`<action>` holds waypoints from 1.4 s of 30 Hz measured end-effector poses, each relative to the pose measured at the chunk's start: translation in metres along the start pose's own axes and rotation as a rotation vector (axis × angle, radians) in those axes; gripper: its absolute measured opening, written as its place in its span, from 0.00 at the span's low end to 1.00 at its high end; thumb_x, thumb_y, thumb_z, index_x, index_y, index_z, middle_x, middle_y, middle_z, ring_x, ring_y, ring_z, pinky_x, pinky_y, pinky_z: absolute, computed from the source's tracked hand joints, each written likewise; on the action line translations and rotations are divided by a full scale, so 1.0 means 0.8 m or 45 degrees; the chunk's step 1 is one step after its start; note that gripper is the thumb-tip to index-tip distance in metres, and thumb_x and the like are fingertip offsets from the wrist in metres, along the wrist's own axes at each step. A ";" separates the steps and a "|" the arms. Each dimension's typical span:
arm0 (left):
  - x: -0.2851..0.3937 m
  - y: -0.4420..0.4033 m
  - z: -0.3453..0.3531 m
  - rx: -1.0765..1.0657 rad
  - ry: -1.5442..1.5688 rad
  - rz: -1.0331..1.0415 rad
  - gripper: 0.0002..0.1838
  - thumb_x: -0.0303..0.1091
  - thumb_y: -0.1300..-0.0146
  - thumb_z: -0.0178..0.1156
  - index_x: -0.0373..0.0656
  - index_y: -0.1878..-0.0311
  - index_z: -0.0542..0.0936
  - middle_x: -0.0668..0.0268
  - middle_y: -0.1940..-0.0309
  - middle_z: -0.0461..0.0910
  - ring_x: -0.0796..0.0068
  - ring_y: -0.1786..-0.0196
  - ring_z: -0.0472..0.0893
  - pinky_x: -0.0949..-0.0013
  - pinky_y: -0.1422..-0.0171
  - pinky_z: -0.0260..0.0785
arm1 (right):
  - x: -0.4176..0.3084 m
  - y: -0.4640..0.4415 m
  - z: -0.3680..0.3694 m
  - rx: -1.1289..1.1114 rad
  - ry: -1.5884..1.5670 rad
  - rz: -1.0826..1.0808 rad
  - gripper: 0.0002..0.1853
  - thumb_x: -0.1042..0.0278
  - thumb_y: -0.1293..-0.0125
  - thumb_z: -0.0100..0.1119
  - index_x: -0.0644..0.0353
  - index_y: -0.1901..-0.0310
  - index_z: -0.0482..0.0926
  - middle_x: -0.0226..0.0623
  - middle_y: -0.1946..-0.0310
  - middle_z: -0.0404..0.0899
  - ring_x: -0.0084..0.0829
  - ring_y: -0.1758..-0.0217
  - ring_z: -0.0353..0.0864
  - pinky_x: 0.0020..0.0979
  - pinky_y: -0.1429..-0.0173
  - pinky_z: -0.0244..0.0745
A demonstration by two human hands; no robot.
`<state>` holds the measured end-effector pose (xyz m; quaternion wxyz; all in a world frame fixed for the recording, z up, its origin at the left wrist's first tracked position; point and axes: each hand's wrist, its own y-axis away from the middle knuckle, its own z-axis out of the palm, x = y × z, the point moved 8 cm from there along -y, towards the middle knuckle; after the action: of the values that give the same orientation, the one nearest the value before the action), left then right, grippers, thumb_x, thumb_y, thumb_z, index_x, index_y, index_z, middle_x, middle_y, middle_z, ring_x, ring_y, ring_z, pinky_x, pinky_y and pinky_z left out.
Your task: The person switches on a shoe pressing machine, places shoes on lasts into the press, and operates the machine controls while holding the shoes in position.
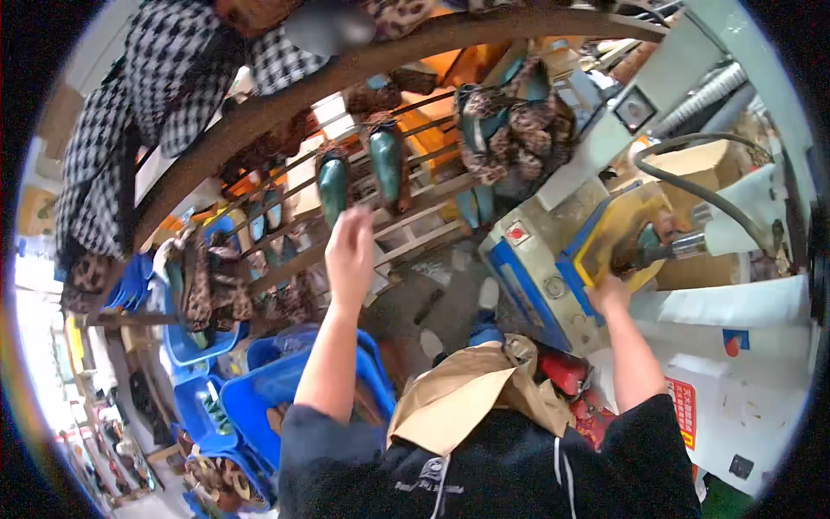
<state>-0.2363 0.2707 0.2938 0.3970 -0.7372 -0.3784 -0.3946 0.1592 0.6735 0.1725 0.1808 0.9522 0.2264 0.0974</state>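
My left hand (350, 259) is raised toward the slatted rack, its blurred fingers stretched upward with nothing seen in them. Just above it, a shoe on a teal last (332, 186) rests on the bars. Another teal-lasted shoe (386, 164) sits to its right. At the lower edge of the yellow guard (596, 238) on the machine is my right hand (610, 296); its fingers are mostly hidden. Beside that hand, inside the guard, a dark piece with some teal (647, 238) sits near the metal nozzle (689, 246). I cannot tell whether the hand grips it.
Several leopard-print shoes (519, 125) are bunched on the rack (415, 233). Houndstooth pieces (177, 65) lie on the curved upper shelf (285, 82). Blue bins (251, 402) stand at lower left. A hose (644, 160) loops above the machine (527, 259). Brown paper (458, 406) covers my lap.
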 end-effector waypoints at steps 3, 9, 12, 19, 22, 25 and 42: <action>-0.068 0.082 0.004 -0.017 0.176 -0.272 0.09 0.27 0.23 0.58 0.35 0.47 0.83 0.64 0.56 0.84 0.75 0.52 0.81 0.71 0.42 0.73 | -0.002 -0.004 0.006 0.063 0.023 -0.020 0.22 0.46 0.36 0.69 0.55 0.51 0.89 0.48 0.52 0.90 0.50 0.47 0.89 0.46 0.44 0.83; -0.028 0.036 0.034 -0.007 0.222 -0.036 0.10 0.19 0.25 0.53 0.35 0.46 0.81 0.65 0.53 0.81 0.77 0.51 0.78 0.74 0.45 0.72 | -0.001 0.008 -0.007 -0.046 -0.052 0.072 0.30 0.42 0.39 0.73 0.64 0.50 0.88 0.55 0.51 0.88 0.52 0.44 0.88 0.48 0.41 0.83; 0.039 -0.026 0.053 0.034 0.035 0.155 0.10 0.26 0.22 0.56 0.40 0.43 0.82 0.64 0.49 0.82 0.74 0.52 0.80 0.69 0.43 0.73 | -0.005 0.011 -0.009 -0.080 -0.016 0.086 0.30 0.43 0.38 0.74 0.64 0.48 0.87 0.54 0.49 0.88 0.51 0.44 0.88 0.47 0.41 0.83; 0.059 -0.105 0.117 -0.179 -0.443 0.304 0.17 0.33 0.30 0.63 0.43 0.40 0.82 0.57 0.38 0.80 0.47 0.30 0.75 0.54 0.26 0.64 | 0.001 0.003 0.003 -0.067 -0.057 0.081 0.31 0.41 0.38 0.74 0.63 0.49 0.87 0.51 0.49 0.88 0.50 0.43 0.88 0.45 0.41 0.83; 0.021 -0.102 0.136 -0.127 -1.005 0.504 0.18 0.36 0.31 0.63 0.46 0.40 0.82 0.59 0.34 0.78 0.47 0.23 0.68 0.51 0.21 0.59 | 0.002 0.000 0.008 -0.081 -0.049 0.081 0.31 0.40 0.39 0.74 0.62 0.48 0.87 0.50 0.48 0.88 0.49 0.43 0.88 0.46 0.41 0.83; 0.004 -0.109 0.138 -0.138 -0.915 0.497 0.16 0.35 0.33 0.64 0.48 0.43 0.84 0.60 0.34 0.79 0.45 0.21 0.63 0.48 0.20 0.60 | 0.005 0.009 0.000 -0.071 -0.065 0.067 0.32 0.39 0.39 0.74 0.63 0.48 0.86 0.51 0.49 0.88 0.51 0.44 0.88 0.47 0.42 0.83; 0.005 -0.117 0.140 -0.024 -0.874 0.570 0.08 0.29 0.35 0.63 0.42 0.55 0.85 0.63 0.46 0.83 0.47 0.30 0.71 0.49 0.23 0.63 | 0.075 -0.018 0.004 1.093 -0.861 0.611 0.50 0.28 0.42 0.69 0.77 0.40 0.76 0.66 0.46 0.79 0.65 0.38 0.78 0.62 0.35 0.70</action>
<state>-0.2843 0.4078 0.2825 0.3171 -0.8938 -0.3155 -0.0331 0.2071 0.7123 0.1705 -0.1853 0.9428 -0.0461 -0.2732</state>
